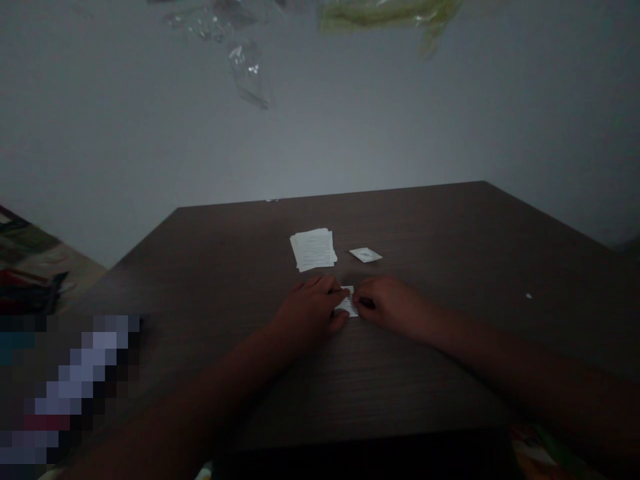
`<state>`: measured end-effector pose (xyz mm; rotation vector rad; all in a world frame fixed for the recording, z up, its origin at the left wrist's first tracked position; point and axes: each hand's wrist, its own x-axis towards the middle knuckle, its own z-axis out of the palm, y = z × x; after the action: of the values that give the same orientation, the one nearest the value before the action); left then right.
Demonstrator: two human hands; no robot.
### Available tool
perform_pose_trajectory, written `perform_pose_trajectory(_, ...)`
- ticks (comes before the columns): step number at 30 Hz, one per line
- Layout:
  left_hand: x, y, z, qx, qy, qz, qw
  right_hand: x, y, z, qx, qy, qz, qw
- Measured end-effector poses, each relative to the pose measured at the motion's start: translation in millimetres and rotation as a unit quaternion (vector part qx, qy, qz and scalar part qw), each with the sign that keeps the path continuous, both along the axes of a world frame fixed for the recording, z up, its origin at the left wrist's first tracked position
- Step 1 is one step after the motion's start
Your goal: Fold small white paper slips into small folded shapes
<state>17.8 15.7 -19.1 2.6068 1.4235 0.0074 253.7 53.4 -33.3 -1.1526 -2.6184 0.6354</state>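
Note:
A small piece of white paper (347, 304) with printed lines lies on the table between my two hands. From the left, my left hand (316, 307) holds it down, index finger across its upper part and thumb at its lower edge. At its right edge, the fingers of my right hand (387, 303) are curled in a pinch on the paper. My hands partly cover the sheet. Just beyond them is a loose stack of printed white paper sheets (315, 250). To the right of the stack sits a small folded paper (366, 255), shaped like a diamond.
The dark wooden table (430, 227) stands against a grey wall (350, 127). A tiny white scrap (529, 295) lies at the right. Clear plastic (247, 70) and yellow tape (385, 17) are on the wall. A blurred-out patch (75, 387) covers the lower left.

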Motion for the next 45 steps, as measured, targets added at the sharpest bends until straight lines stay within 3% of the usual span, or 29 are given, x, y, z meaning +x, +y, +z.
perform_pose_trajectory(5, -1, 1, -0.9, -0.001, -0.003, -0.001, 1.0, 0, -8, 2.2, -0.034, 0.0, 0.018, 0.999)
perform_pose_trajectory(10, 0, 0, 1.9, -0.008, 0.001, 0.005, 1.0, 3, 0, -3.0, -0.074, 0.035, 0.016, 0.997)
perform_pose_trajectory(16, -1, 0, -0.4, 0.004, -0.008, -0.003, 1.0, 0, 21, -12.6, -0.013, 0.054, -0.04, 0.998)
perform_pose_trajectory(21, -1, 2, -3.1, 0.007, -0.006, -0.007, 1.0, -3, 29, -11.4, 0.016, 0.042, -0.05, 0.998)
perform_pose_trajectory(30, 0, 0, -2.0, 0.012, -0.01, 0.0, 1.0, -3, 22, -10.1, 0.06, -0.007, -0.031, 0.998)
perform_pose_trajectory(37, 4, -1, 6.5, -0.007, 0.005, 0.005, 1.0, -2, 15, -2.1, 0.004, -0.019, -0.017, 1.0)
perform_pose_trajectory(45, 2, 0, 2.5, -0.011, 0.0, 0.008, 1.0, 0, -2, 0.5, -0.004, -0.014, 0.012, 1.0)
